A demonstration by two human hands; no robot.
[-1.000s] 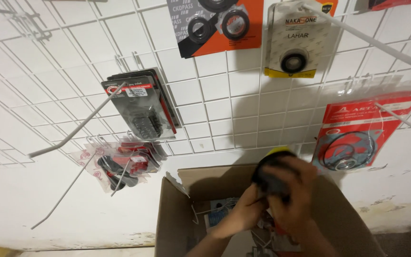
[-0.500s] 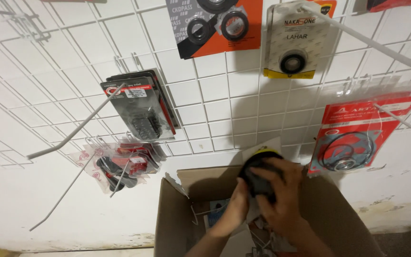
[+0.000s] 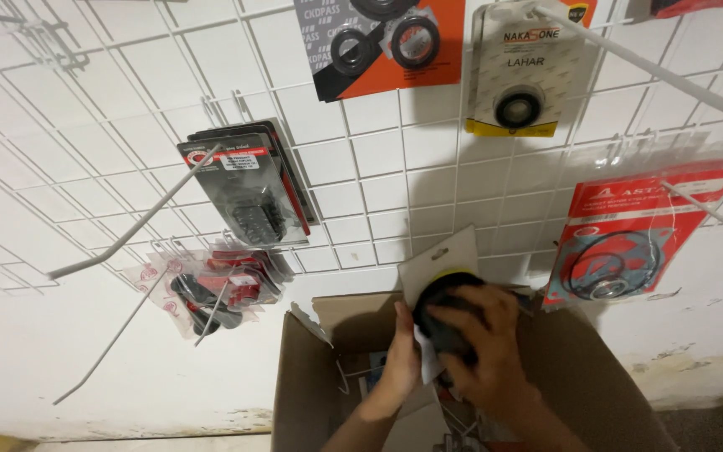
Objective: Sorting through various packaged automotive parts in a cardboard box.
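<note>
Black round part on white card (image 3: 443, 289), gripped by my right hand (image 3: 483, 351) and left hand (image 3: 401, 356) above the brown cardboard box (image 3: 303, 393), may slip if I loosen.

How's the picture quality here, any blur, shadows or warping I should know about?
Head view: wire grid lines bow outward, wide-angle distortion; hanging packets cast soft shadows on the white wall; both hands, left hand and right hand, slightly motion-soft around the carded packet; cardboard box interior dark.

Under our hands (image 3: 453, 351) we see a matt brown cardboard box (image 3: 311, 393); above them, glossy plastic packets (image 3: 248, 197) on white-coated wire grid (image 3: 378, 167).
</note>
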